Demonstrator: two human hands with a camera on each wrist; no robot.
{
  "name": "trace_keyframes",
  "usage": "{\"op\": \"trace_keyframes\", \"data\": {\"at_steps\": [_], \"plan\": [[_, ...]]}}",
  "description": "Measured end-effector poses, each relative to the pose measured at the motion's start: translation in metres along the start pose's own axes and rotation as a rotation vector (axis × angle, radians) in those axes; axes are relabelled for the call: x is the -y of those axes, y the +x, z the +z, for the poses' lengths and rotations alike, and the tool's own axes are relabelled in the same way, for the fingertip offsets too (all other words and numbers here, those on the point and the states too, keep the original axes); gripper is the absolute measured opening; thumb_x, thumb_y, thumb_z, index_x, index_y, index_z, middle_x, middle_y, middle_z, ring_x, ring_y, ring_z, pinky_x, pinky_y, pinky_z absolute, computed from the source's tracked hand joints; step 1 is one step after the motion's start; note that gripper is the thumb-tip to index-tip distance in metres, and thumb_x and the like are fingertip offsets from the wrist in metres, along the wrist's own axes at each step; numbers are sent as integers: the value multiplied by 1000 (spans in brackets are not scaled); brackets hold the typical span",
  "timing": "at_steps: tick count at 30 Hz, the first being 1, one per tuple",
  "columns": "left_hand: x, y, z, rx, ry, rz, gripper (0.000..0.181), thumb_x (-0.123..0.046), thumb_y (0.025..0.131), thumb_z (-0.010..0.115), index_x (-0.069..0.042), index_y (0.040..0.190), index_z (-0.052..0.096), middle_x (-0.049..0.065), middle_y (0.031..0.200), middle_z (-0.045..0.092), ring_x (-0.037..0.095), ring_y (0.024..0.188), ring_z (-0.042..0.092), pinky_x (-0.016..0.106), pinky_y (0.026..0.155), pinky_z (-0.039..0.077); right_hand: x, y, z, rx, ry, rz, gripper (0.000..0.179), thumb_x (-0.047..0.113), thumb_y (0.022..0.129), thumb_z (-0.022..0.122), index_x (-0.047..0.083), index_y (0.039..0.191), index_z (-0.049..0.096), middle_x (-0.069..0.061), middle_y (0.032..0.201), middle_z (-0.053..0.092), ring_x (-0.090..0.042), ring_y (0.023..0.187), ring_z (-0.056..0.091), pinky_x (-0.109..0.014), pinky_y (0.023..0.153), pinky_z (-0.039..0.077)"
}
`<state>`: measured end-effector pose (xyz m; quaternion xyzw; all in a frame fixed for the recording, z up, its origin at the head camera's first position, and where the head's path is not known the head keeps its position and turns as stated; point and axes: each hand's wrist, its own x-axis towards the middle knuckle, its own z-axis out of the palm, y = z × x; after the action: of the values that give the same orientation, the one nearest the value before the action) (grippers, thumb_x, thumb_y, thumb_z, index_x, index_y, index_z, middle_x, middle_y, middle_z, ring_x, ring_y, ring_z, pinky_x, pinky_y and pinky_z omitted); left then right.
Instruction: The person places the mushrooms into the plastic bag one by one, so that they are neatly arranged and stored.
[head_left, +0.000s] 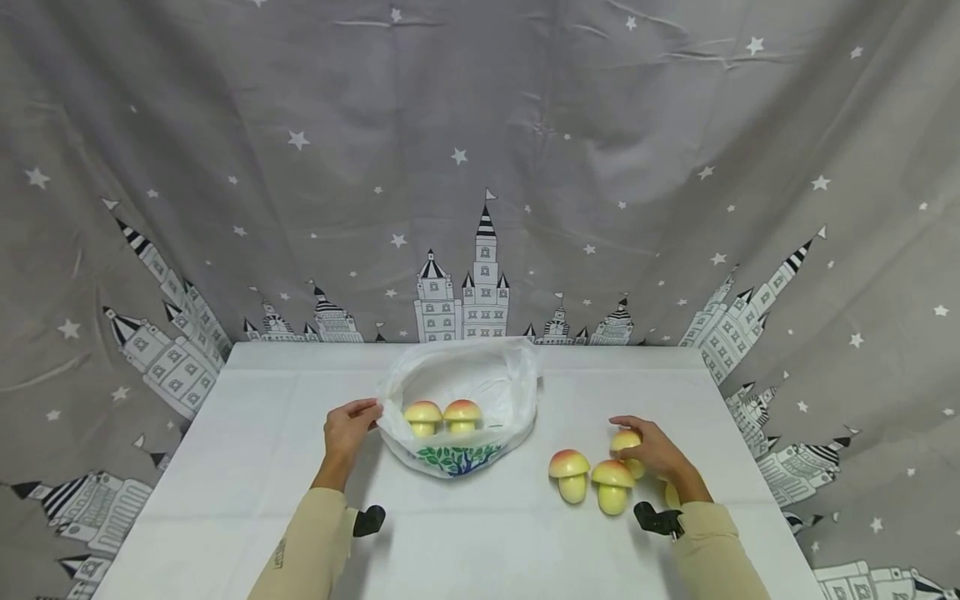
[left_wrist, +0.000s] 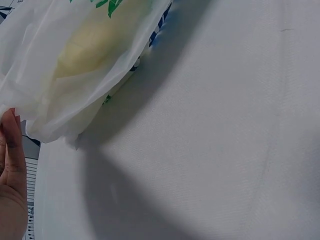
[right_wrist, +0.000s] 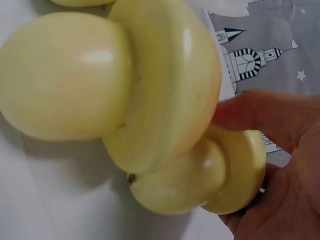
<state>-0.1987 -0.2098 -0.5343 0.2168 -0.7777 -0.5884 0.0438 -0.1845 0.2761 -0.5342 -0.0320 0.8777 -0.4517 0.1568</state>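
Note:
A white plastic bag point(head_left: 517, 417) with a green and blue tree print lies on the table, its mouth held wide. Inside it are two toy mushrooms point(head_left: 462, 412) with yellow stems and reddish caps. My left hand point(head_left: 348, 432) pinches the bag's left rim; the left wrist view shows the fingertips at the thin plastic point(left_wrist: 40, 100). To the right, my right hand point(head_left: 656, 452) has thumb and fingers curled round the cap of the rearmost mushroom point(head_left: 624, 440). Two more mushrooms point(head_left: 569, 475) lie just in front of it, and another is partly hidden under the right wrist point(head_left: 671, 495).
A white cloth covers the table point(head_left: 480, 550). Behind it and at both sides hangs a grey curtain point(head_left: 525, 125) printed with stars and castles. Black wrist camera mounts point(head_left: 369, 521) stick out from both sleeves.

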Motion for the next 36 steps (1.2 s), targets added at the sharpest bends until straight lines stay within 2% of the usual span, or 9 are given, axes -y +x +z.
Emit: {"op": "trace_keyframes", "data": {"at_steps": [5,10,19,24,31,36], "plan": [[0,-1,0,3,10,1,28,-11,90,66,8,111,66,11,91,70,2,68,61,15,66,52,-4,-2,-1,-23,-31,3,58,-6,74,67,-6,131,52,-30,135,47,-46,124,43,-58,105,34],[-1,-3,0,-4,10,-13,29,-10,89,66,8,112,66,12,93,70,3,68,61,17,68,54,-8,0,-2,-37,-57,-5,56,-1,76,72,-8,128,53,-30,130,51,-46,119,47,-57,102,37],[1,0,1,5,37,-29,30,-13,91,65,6,114,66,18,103,68,7,74,63,24,76,56,-11,3,-3,-99,-98,-11,49,3,76,76,-9,118,54,-22,112,60,-35,105,56,-49,93,45],[1,0,2,11,50,-31,31,-15,92,64,5,115,65,20,106,67,7,76,64,21,75,55,-12,2,-3,-122,-98,14,48,5,78,75,-8,120,56,-23,116,60,-35,106,56,-48,93,45],[-1,0,3,14,60,-38,31,-16,92,63,4,116,65,19,107,66,10,79,65,35,87,54,-10,1,-6,-128,-149,43,49,9,81,73,-6,125,57,-27,122,58,-40,111,55,-52,95,44],[-1,0,4,12,60,-40,31,-16,92,64,4,115,65,19,106,67,10,78,65,36,87,54,-10,0,-8,-114,-172,58,47,8,82,71,-4,126,57,-28,126,56,-42,113,53,-54,96,43]]}}
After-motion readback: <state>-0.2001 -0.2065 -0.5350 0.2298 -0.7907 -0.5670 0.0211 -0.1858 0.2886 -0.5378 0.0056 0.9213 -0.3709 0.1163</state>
